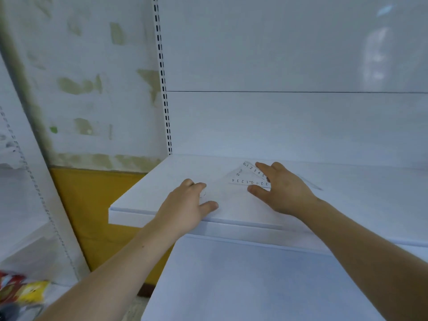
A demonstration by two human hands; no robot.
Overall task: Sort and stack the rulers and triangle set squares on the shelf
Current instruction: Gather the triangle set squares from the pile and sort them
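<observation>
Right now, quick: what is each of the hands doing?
Left hand: open, fingers spread on the shelf, holding nothing that can be made out.
Right hand: open, fingers laid flat on the clear set squares, pressing rather than gripping.

A white shelf carries clear set squares overlapping flat near its back edge, their printed numbers showing. Both hands rest on it: the left hand at the front edge, the right hand partly over the set squares.

Shop interior, white gondola shelf, slotted upright, packaged goods lower left
</observation>
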